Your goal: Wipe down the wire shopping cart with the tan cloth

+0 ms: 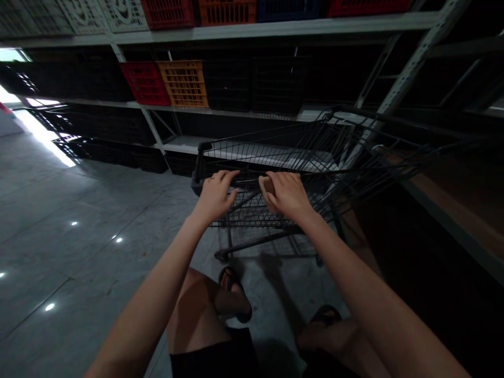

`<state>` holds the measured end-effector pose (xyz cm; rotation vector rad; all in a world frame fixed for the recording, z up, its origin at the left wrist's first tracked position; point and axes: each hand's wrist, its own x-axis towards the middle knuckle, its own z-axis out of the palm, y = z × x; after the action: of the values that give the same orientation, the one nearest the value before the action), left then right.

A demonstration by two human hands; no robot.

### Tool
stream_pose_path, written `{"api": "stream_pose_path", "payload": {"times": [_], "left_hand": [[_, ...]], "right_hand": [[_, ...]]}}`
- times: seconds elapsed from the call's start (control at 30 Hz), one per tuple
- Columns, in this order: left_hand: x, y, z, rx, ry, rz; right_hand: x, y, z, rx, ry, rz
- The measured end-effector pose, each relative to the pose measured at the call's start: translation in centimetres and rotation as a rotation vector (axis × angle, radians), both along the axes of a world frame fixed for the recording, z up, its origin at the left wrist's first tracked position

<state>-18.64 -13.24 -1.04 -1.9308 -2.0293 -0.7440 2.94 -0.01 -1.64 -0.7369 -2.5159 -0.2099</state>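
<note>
Your left hand (216, 195) curled over the handle bar (248, 182) of the one wire cart (315, 152); at its three o'clock your right hand (287, 195) wrapped the same bar. The cart stood on the floor (79, 220) before the shelves (252, 31), at twelve o'clock. It looked stiff, empty and probably light-rolling; the bar suited two hands.

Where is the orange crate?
In the head view, upper left of middle: the orange crate sits on a shelf, between a red crate and black ones, behind the cart.
</note>
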Motion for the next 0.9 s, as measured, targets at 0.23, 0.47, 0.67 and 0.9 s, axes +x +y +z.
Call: {"api": "stream_pose_path", "payload": {"times": [0.23,0.47,0.67,0.9], "left_hand": [[10.9,6.3,0.6,0.09,0.132,-0.087],[13.1,9.4,-0.7,0.03,0.328,-0.014],[6.5,4.9,-2.2,0.007,0.353,0.066],[-0.7,-2.3,-3.1,0.009,0.237,0.269]], "right_hand": [[4.8,9.9,0.0,-0.224,0.403,-0.219],[10.2,13.8,-0.5,0.002,0.07,-0.252],[10.0,13.2,-0.8,0.076,0.035,-0.27],[9.3,11.8,-1.5,0.133,0.116,-0.27]]}}
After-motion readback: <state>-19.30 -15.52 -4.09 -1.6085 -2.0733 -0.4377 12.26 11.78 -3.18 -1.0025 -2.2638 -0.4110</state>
